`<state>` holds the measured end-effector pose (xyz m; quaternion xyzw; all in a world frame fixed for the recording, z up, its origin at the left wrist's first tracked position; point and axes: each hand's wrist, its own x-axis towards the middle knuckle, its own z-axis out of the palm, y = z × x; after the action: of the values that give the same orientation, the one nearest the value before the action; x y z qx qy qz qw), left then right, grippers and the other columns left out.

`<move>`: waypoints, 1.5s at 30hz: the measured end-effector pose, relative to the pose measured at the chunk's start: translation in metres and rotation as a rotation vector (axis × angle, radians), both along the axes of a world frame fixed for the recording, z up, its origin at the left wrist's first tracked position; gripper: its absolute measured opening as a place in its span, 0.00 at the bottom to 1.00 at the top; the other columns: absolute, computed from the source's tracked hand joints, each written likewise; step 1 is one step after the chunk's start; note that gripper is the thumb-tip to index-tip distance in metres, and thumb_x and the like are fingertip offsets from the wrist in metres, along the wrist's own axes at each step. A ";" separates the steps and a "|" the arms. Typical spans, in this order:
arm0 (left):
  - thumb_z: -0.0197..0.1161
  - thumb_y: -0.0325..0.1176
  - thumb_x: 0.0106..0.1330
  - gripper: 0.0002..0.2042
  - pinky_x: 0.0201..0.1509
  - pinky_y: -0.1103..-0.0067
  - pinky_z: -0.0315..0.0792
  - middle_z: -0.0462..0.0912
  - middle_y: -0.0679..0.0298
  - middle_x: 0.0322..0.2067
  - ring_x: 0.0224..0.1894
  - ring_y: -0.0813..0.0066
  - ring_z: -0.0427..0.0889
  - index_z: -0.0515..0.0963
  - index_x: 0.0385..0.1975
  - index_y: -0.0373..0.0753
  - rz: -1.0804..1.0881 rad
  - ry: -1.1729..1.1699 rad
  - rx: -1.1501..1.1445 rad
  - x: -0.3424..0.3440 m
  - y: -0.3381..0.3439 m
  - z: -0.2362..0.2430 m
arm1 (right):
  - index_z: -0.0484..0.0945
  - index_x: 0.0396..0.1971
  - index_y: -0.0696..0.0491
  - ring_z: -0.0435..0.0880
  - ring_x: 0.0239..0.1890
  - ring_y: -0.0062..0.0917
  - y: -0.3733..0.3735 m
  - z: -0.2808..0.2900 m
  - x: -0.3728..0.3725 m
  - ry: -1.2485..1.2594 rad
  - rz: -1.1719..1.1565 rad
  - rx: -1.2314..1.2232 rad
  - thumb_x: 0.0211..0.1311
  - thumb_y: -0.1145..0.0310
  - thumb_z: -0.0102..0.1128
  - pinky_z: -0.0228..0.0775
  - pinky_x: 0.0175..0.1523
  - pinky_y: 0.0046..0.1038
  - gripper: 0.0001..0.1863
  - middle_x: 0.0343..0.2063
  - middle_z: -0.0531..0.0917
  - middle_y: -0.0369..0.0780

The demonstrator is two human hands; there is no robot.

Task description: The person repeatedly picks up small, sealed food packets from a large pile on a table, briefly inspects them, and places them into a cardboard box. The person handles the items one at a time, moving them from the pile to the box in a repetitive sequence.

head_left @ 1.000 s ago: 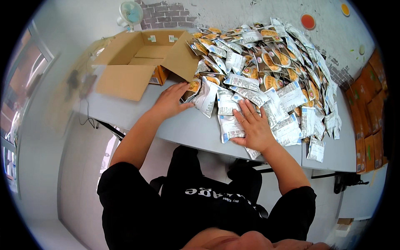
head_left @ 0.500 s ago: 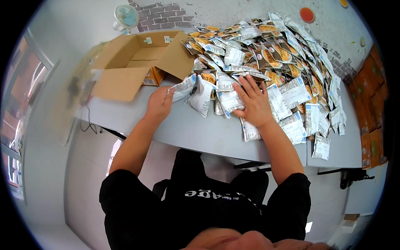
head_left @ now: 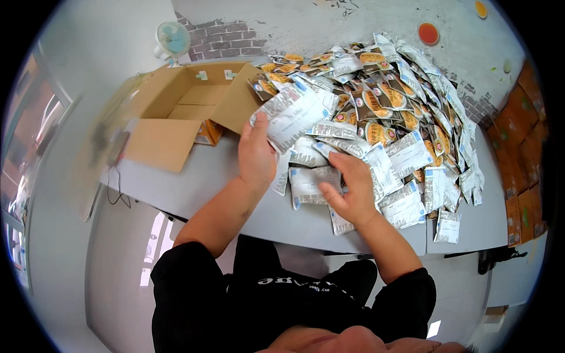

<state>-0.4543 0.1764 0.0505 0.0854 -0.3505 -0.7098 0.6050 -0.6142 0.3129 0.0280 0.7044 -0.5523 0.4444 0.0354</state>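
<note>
My left hand [head_left: 256, 154] grips a white-backed flat packet [head_left: 294, 115] raised at the left edge of a big pile of packets [head_left: 379, 97], some showing black-and-orange fronts with food pictures. My right hand [head_left: 354, 191] is open, thumb apart and fingers partly curled, over another white packet [head_left: 306, 185] at the front of the pile; I cannot tell whether it touches it. An open cardboard box [head_left: 165, 141] with its flaps spread stands just left of the pile, beyond my left hand.
The grey table [head_left: 265, 223] has its near edge above my legs. A small fan [head_left: 172, 41] stands behind the box, a cable [head_left: 118, 191] hangs at the left, stacked brown cartons [head_left: 518, 153] rise at the right, and a window [head_left: 29, 117] is far left.
My left hand took hold of a packet and has lifted it rightward, turning it. My right hand has lifted and curled slightly from lying spread on the packets.
</note>
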 end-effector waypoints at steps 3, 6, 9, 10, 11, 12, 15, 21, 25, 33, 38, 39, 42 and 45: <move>0.48 0.38 0.71 0.17 0.54 0.73 0.70 0.75 0.59 0.49 0.49 0.71 0.76 0.69 0.52 0.32 0.063 -0.368 -0.107 -0.019 0.004 -0.016 | 0.65 0.58 0.57 0.74 0.51 0.25 -0.014 0.005 0.005 -0.833 0.120 0.210 0.67 0.58 0.48 0.65 0.55 0.29 0.24 0.52 0.75 0.42; 0.53 0.29 0.64 0.15 0.60 0.67 0.64 0.73 0.55 0.54 0.56 0.62 0.72 0.73 0.50 0.34 0.191 -0.827 -0.746 -0.021 0.015 -0.017 | 0.62 0.59 0.59 0.75 0.48 0.23 -0.031 0.017 0.005 -1.351 0.253 0.304 0.63 0.59 0.57 0.68 0.53 0.26 0.30 0.48 0.75 0.41; 0.57 0.26 0.57 0.19 0.66 0.62 0.57 0.70 0.50 0.56 0.62 0.56 0.67 0.74 0.51 0.35 0.394 -0.877 -1.452 -0.028 0.013 -0.035 | 0.67 0.50 0.59 0.75 0.44 0.20 -0.042 0.018 0.004 -1.478 0.325 0.198 0.61 0.62 0.60 0.69 0.50 0.24 0.23 0.44 0.76 0.39; 0.58 0.25 0.54 0.21 0.67 0.61 0.55 0.70 0.50 0.56 0.62 0.54 0.66 0.74 0.51 0.35 0.387 -0.874 -1.489 -0.029 0.017 -0.036 | 0.68 0.48 0.59 0.75 0.44 0.20 -0.044 0.019 0.005 -1.496 0.340 0.147 0.61 0.62 0.60 0.69 0.49 0.24 0.21 0.43 0.76 0.39; 0.59 0.24 0.51 0.22 0.67 0.61 0.53 0.69 0.49 0.57 0.63 0.53 0.64 0.74 0.50 0.36 0.380 -0.872 -1.525 -0.030 0.021 -0.036 | 0.70 0.43 0.57 0.76 0.40 0.19 -0.046 0.022 0.005 -1.523 0.281 0.140 0.59 0.64 0.61 0.71 0.45 0.24 0.17 0.37 0.78 0.37; 0.59 0.24 0.50 0.22 0.68 0.60 0.53 0.69 0.50 0.57 0.63 0.53 0.65 0.74 0.50 0.36 0.382 -0.877 -1.524 -0.031 0.024 -0.035 | 0.70 0.43 0.57 0.77 0.38 0.19 -0.045 0.024 0.002 -1.523 0.260 0.147 0.59 0.65 0.62 0.72 0.43 0.23 0.16 0.36 0.78 0.37; 0.60 0.25 0.49 0.21 0.68 0.60 0.52 0.70 0.51 0.57 0.63 0.53 0.65 0.75 0.47 0.36 0.378 -0.888 -1.523 -0.034 0.034 -0.032 | 0.72 0.40 0.58 0.78 0.31 0.19 -0.045 0.015 -0.008 -1.523 0.193 0.160 0.58 0.66 0.63 0.73 0.36 0.21 0.15 0.31 0.79 0.37; 0.60 0.28 0.52 0.22 0.66 0.62 0.54 0.67 0.49 0.59 0.62 0.53 0.66 0.73 0.49 0.35 0.426 -0.746 -1.342 -0.022 0.038 -0.034 | 0.76 0.41 0.60 0.80 0.35 0.19 -0.026 0.011 -0.006 -1.437 0.275 0.131 0.61 0.65 0.60 0.74 0.40 0.21 0.15 0.35 0.81 0.39; 0.60 0.33 0.61 0.20 0.60 0.70 0.64 0.70 0.52 0.54 0.55 0.63 0.71 0.70 0.51 0.32 0.285 -0.608 -0.761 -0.032 0.029 -0.038 | 0.75 0.45 0.61 0.79 0.39 0.18 -0.017 0.017 -0.001 -1.402 0.322 0.137 0.62 0.66 0.59 0.73 0.45 0.21 0.16 0.39 0.81 0.39; 0.56 0.42 0.68 0.17 0.44 0.83 0.69 0.78 0.67 0.38 0.38 0.84 0.73 0.72 0.47 0.34 -0.155 -0.910 -0.465 -0.056 0.035 -0.011 | 0.78 0.35 0.58 0.77 0.32 0.18 -0.024 0.004 -0.025 -0.796 -0.070 -0.040 0.59 0.63 0.63 0.69 0.37 0.22 0.13 0.29 0.80 0.37; 0.57 0.41 0.67 0.17 0.44 0.81 0.70 0.80 0.64 0.38 0.40 0.79 0.76 0.73 0.45 0.33 -0.076 -0.853 -0.606 -0.068 0.040 -0.032 | 0.78 0.36 0.59 0.78 0.33 0.18 -0.023 0.005 -0.034 -0.978 -0.095 0.086 0.62 0.57 0.58 0.70 0.38 0.22 0.17 0.32 0.82 0.38; 0.60 0.45 0.64 0.18 0.36 0.73 0.72 0.81 0.55 0.31 0.31 0.61 0.80 0.75 0.38 0.33 0.093 -0.831 -0.657 -0.069 0.042 -0.033 | 0.78 0.37 0.60 0.78 0.33 0.19 -0.025 0.005 -0.033 -1.068 -0.057 0.088 0.64 0.56 0.55 0.70 0.39 0.22 0.19 0.33 0.82 0.39; 0.60 0.45 0.63 0.18 0.37 0.72 0.73 0.80 0.53 0.31 0.32 0.56 0.80 0.75 0.38 0.34 0.146 -0.784 -0.838 -0.065 0.039 -0.053 | 0.77 0.40 0.60 0.79 0.35 0.19 -0.026 0.008 -0.028 -1.315 0.042 0.125 0.68 0.54 0.47 0.71 0.40 0.22 0.22 0.35 0.81 0.40; 0.59 0.46 0.64 0.18 0.37 0.71 0.73 0.80 0.52 0.32 0.33 0.55 0.80 0.75 0.39 0.34 0.073 -0.771 -0.753 -0.062 0.039 -0.060 | 0.75 0.42 0.62 0.79 0.36 0.21 -0.023 0.022 -0.024 -1.491 0.080 0.221 0.70 0.52 0.42 0.72 0.43 0.23 0.25 0.37 0.80 0.41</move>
<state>-0.5162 0.2149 -0.0095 0.1293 -0.7741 -0.4308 0.4455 -0.6381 0.2898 0.0498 0.2360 -0.4451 0.7463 -0.4350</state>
